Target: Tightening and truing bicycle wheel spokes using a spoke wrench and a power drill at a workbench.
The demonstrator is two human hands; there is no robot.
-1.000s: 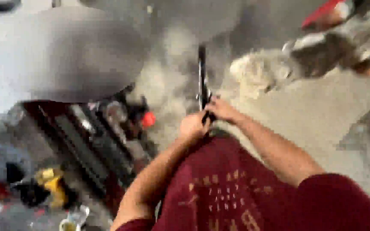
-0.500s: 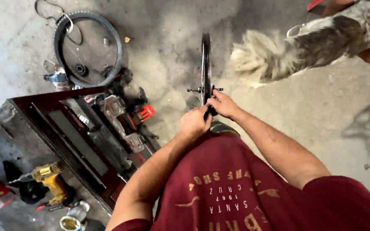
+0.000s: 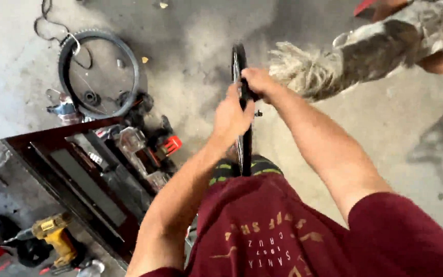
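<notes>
Black rubber is clasped by both hands: the wheel is held upright on edge, steadied before the knees, left hand and right hand each closed in a grip near its top, beside a shaggy dog.

The person wears a maroon T-shirt with short sleeves; the one at four o'clock ends above the elbow, and both forearms below are bare. Across the chest runs a faded print in pale tan: rows of small dots, curved lettering and thin decorative lines, seen upside down from above. Just past the shirt's hem, at the centre, shows a strip of dark fabric with yellow-green stripes. The left hand and right hand are bare, without gloves, rings or watch.
</notes>
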